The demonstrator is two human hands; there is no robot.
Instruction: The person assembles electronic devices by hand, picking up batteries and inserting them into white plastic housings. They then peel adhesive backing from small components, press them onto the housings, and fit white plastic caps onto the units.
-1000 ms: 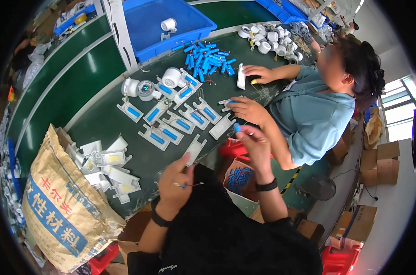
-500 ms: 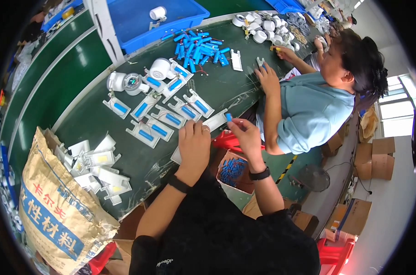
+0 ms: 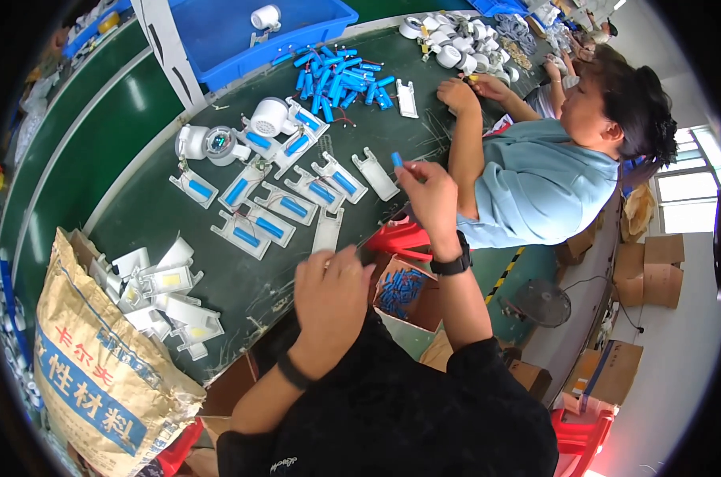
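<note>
Faces a dark green worktable [image 3: 154,211] in a cluttered workshop room. Closest in, has the left hand [image 3: 332,294] over the near edge, fingers bent, back turned upward; cannot tell whether gripping anything beneath. Has a bare white holder [image 3: 327,229] just beyond those fingertips, too overlapped to say whether touching. Farther right, pinches a blue cell [image 3: 397,159] between thumb and fingertips of the right hand [image 3: 430,199], with the free end jutting out past the tips. Wears a black band [image 3: 295,371] on the left wrist and a matching one on the right. Between the forearms, below the table edge, has a cardboard box [image 3: 429,312] of loose blue cells beside a red stool [image 3: 400,240]. To the left, has a paper sack [image 3: 98,350] and a heap of white plastic parts [image 3: 173,298]. Farther in, faces rows of white holders [image 3: 289,205] with cells laid inside, plus another bare holder [image 3: 374,175] just left of the pinched cell. Beyond, has white round units [image 3: 270,117], a pile of blue cells [image 3: 336,79], then a blue bin [image 3: 257,62]. At right, sits near a co-worker [image 3: 527,191] in pale blue, with white housings [image 3: 456,48] farther off.
</note>
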